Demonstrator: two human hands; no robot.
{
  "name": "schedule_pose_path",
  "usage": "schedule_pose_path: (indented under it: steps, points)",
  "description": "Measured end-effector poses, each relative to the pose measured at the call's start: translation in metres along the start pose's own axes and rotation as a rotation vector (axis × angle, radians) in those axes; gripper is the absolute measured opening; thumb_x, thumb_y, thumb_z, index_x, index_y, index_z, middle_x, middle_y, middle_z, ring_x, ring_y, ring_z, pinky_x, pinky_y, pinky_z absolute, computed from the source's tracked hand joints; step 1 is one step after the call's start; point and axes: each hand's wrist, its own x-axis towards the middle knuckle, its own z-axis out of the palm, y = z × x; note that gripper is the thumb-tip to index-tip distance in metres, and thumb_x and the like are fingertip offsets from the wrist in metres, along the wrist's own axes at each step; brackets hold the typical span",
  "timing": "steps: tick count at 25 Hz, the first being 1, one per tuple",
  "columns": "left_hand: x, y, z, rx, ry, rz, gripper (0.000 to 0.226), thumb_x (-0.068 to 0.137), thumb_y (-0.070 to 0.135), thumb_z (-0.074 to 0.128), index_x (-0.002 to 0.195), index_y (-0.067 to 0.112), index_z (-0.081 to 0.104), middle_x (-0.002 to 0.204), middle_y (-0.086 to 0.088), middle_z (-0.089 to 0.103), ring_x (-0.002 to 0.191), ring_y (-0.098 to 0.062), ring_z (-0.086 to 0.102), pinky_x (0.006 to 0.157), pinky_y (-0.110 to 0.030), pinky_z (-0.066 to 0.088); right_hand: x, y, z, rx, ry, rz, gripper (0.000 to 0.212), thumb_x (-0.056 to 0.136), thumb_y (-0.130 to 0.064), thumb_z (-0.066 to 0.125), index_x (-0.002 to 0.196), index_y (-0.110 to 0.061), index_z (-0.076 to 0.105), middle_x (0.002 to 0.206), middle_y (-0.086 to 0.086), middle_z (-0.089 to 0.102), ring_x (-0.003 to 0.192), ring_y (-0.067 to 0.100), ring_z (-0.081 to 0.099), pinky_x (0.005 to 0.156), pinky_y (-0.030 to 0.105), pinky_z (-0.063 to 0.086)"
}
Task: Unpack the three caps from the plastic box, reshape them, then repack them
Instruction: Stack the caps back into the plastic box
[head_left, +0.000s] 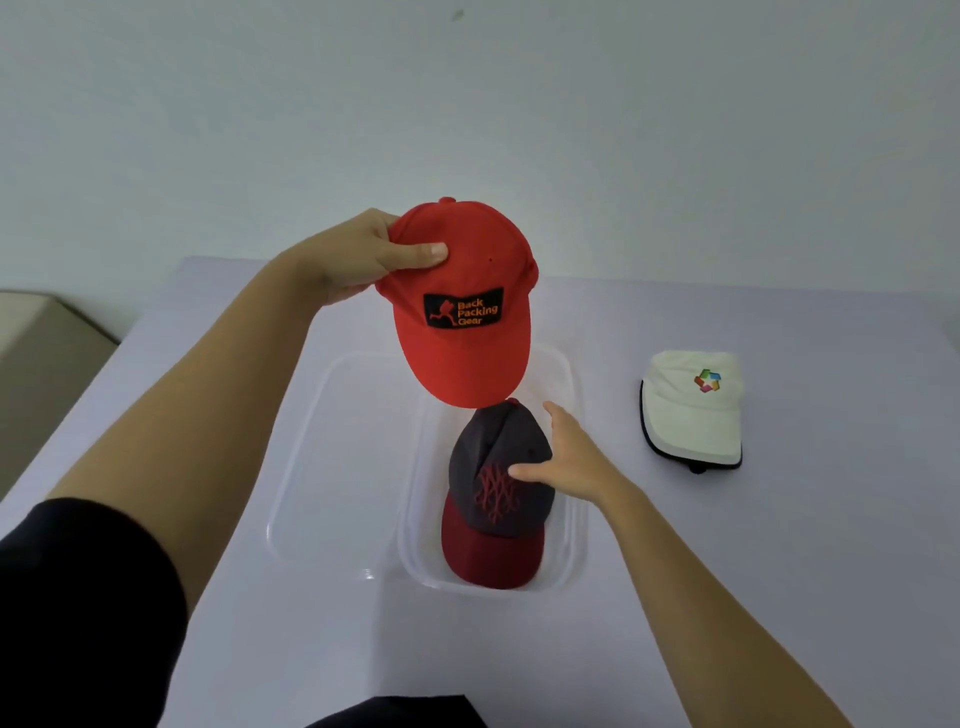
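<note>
My left hand (363, 260) grips the crown of a red cap (462, 322) with a black "Back Packing Gear" patch and holds it in the air above the box, brim pointing down toward me. A dark grey cap with a maroon brim (493, 499) sits inside the clear plastic box (569, 545). My right hand (566, 457) rests on the right side of its crown, thumb across the front and fingers spread. A white cap (693, 410) with a coloured logo lies flat on the table to the right of the box.
The clear lid (311, 467) lies on the table just left of the box, partly under it. The pale lilac table (779, 571) runs back to a plain wall. A beige surface (41, 332) stands beyond the table's left edge.
</note>
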Motion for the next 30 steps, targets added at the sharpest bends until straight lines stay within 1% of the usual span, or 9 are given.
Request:
schedule_pose_path:
  steps: [3, 7, 10, 14, 17, 20, 24, 27, 30]
  points:
    - [0.011, -0.001, 0.000, 0.024, -0.005, 0.022, 0.039, 0.070, 0.038, 0.072, 0.103, 0.016, 0.072, 0.103, -0.005, 0.075, 0.100, -0.021, 0.070, 0.085, -0.028, 0.056, 0.018, -0.013, 0.003, -0.042, -0.104, 0.074, 0.130, 0.064, -0.031, 0.086, 0.151, -0.015, -0.008, 0.158, 0.009, 0.017, 0.143, 0.027, 0.025, 0.113, 0.042, 0.031]
    - [0.025, -0.004, 0.009, 0.045, 0.044, 0.064, 0.028, 0.084, 0.027, 0.066, 0.108, 0.013, 0.070, 0.099, -0.003, 0.075, 0.093, -0.018, 0.071, 0.083, -0.028, 0.057, 0.023, -0.017, 0.010, -0.162, -0.111, 0.045, 0.107, 0.063, -0.030, 0.087, 0.143, -0.013, 0.018, 0.144, 0.010, 0.041, 0.129, 0.027, 0.044, 0.104, 0.040, 0.043]
    - [0.033, -0.017, 0.021, 0.068, 0.036, 0.066, 0.021, 0.088, 0.023, 0.065, 0.105, 0.012, 0.071, 0.096, -0.001, 0.075, 0.090, -0.015, 0.071, 0.084, -0.027, 0.057, 0.006, -0.017, 0.018, -0.187, -0.033, -0.076, 0.099, 0.065, -0.031, 0.085, 0.138, -0.015, 0.021, 0.136, 0.008, 0.046, 0.123, 0.026, 0.049, 0.102, 0.037, 0.044]
    - [0.037, -0.054, 0.048, 0.168, -0.155, -0.075, 0.020, 0.088, 0.029, 0.064, 0.101, 0.016, 0.073, 0.095, 0.000, 0.075, 0.087, -0.012, 0.070, 0.083, -0.025, 0.055, -0.021, -0.019, 0.028, -0.232, 0.007, -0.228, 0.099, 0.071, -0.034, 0.080, 0.144, -0.014, 0.015, 0.142, 0.009, 0.041, 0.128, 0.023, 0.043, 0.107, 0.031, 0.035]
    - [0.031, -0.091, 0.072, 0.154, -0.297, -0.197, 0.026, 0.089, 0.027, 0.064, 0.103, 0.007, 0.071, 0.096, -0.007, 0.074, 0.085, -0.016, 0.071, 0.084, -0.027, 0.056, -0.036, -0.016, 0.037, -0.300, 0.045, -0.288, 0.098, 0.077, -0.039, 0.074, 0.147, -0.009, 0.012, 0.150, 0.008, 0.030, 0.137, 0.021, 0.033, 0.112, 0.022, 0.022]
    - [0.023, -0.117, 0.088, 0.082, -0.369, -0.285, 0.019, 0.089, 0.027, 0.064, 0.094, 0.011, 0.072, 0.089, -0.004, 0.074, 0.079, -0.015, 0.070, 0.077, -0.025, 0.056, -0.040, -0.013, 0.039, -0.326, 0.068, -0.307, 0.097, 0.079, -0.042, 0.071, 0.148, -0.007, 0.011, 0.153, 0.007, 0.025, 0.140, 0.020, 0.029, 0.107, 0.013, 0.011]
    - [0.024, -0.125, 0.095, 0.111, -0.422, -0.337, 0.025, 0.091, 0.028, 0.061, 0.073, 0.011, 0.064, 0.066, 0.003, 0.061, 0.061, -0.011, 0.056, 0.060, -0.019, 0.046, -0.028, -0.014, 0.036, -0.286, 0.093, -0.271, 0.106, 0.075, -0.044, 0.074, 0.150, -0.015, 0.004, 0.153, 0.004, 0.022, 0.141, 0.020, 0.026, 0.115, 0.029, 0.022]
    - [0.025, -0.122, 0.094, 0.131, -0.429, -0.383, 0.033, 0.094, 0.024, 0.056, 0.063, 0.015, 0.059, 0.058, 0.005, 0.055, 0.058, -0.012, 0.049, 0.057, -0.020, 0.042, -0.016, -0.015, 0.031, -0.251, 0.148, -0.167, 0.119, 0.067, -0.052, 0.078, 0.150, -0.026, -0.004, 0.147, 0.002, 0.012, 0.138, 0.024, 0.024, 0.114, 0.040, 0.030]
    - [0.023, -0.120, 0.093, 0.116, -0.402, -0.430, 0.025, 0.095, 0.028, 0.053, 0.076, 0.019, 0.067, 0.070, 0.008, 0.066, 0.068, -0.011, 0.060, 0.065, -0.020, 0.049, -0.006, -0.010, 0.027, -0.310, 0.187, -0.148, 0.127, 0.057, -0.064, 0.076, 0.148, -0.030, -0.005, 0.153, -0.002, -0.007, 0.142, 0.026, 0.005, 0.118, 0.048, 0.020]
